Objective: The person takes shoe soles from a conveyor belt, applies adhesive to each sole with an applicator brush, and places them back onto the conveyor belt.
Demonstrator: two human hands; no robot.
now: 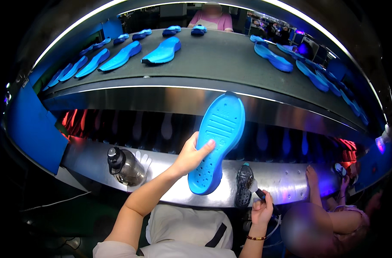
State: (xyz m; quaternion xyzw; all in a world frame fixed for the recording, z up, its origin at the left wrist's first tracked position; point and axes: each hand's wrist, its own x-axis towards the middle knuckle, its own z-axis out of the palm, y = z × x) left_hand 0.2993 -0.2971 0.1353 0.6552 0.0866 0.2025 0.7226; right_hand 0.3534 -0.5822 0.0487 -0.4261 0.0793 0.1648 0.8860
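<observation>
My left hand (193, 155) grips a bright blue shoe sole (224, 124) by its edge, the thumb pressed on the face with grooves and small holes. It is tilted upright above the metal ledge (170, 189). Lower right, my right hand (262, 210) is closed round the dark handle of a brush (260, 194) with a pale tip. That tip is at the side of a black, sole-shaped piece with a perforated end (243, 187), lying on the ledge. Whether the tip touches it I cannot tell.
A dark bottle (128, 170) stands left on the ledge, beside a white glove-like shape. Beyond, a dark conveyor belt (204, 56) bears several blue soles (162, 50). Below it, a slot glows red at both ends. A co-worker (325, 223) sits close right; another person (211, 19) is across the belt.
</observation>
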